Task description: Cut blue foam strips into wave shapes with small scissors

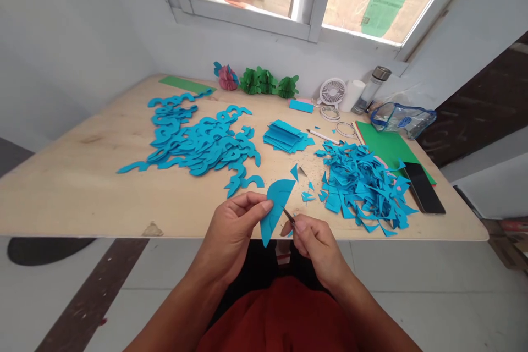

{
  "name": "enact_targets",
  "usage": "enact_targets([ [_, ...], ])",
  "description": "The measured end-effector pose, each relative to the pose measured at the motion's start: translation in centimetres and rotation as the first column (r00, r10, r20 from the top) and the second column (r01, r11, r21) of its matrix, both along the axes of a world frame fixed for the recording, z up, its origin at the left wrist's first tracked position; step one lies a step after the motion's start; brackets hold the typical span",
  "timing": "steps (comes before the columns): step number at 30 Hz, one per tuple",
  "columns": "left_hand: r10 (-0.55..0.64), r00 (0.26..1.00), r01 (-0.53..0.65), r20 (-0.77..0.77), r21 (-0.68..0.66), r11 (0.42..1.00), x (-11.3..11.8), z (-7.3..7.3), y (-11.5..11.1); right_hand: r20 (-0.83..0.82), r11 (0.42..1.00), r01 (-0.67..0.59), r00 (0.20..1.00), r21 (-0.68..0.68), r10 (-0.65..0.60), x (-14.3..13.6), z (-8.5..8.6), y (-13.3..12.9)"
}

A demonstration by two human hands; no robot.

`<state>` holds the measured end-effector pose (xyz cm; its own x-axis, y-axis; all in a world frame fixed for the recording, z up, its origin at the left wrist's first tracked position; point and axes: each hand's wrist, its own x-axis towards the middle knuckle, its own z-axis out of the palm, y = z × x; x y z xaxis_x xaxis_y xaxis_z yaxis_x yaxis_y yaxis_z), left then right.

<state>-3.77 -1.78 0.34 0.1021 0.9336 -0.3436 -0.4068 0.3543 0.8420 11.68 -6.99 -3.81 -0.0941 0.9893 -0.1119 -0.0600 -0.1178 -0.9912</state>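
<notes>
My left hand (243, 217) pinches a blue half-round piece of paper (277, 210) between thumb and fingers, just above the table's front edge. Faint curved lines show on the paper. My right hand (311, 236) is closed around a small pair of scissors (290, 216), whose handles are mostly hidden by the fingers. Their dark pointed blades touch the straight right edge of the paper. Beyond my left hand lies a pile of curved, wavy blue paper cut-outs (202, 146). A heap of blue paper scraps (363, 184) is to the right.
Folded blue papers (284, 136) are stacked mid-table, with a pencil (324, 136) beside them. A phone (424, 187) and green sheets (396, 148) lie at right. Along the wall stand green paper ornaments (264, 81), a small fan (332, 92) and a bottle (371, 91).
</notes>
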Motion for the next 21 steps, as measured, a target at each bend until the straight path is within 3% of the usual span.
enact_targets([
  [8, -0.080, 0.995, 0.079, 0.057, 0.014, 0.997, -0.20, -0.15, 0.16, -0.099, 0.999, -0.029, 0.995, -0.022, 0.026, 0.18, 0.07, 0.24],
  [15, -0.179, 0.972, 0.192, 0.154, -0.072, 0.979, -0.23, 0.54, -0.14, 0.037, 0.999, -0.017, 0.999, 0.033, 0.016, 0.40, 0.26, 0.16],
  [21, -0.102, 0.991, 0.105, 0.086, -0.026, 0.994, 0.09, 0.01, -0.16, 0.107, 0.997, 0.007, 0.994, 0.072, -0.015, 0.08, 0.56, -0.17],
])
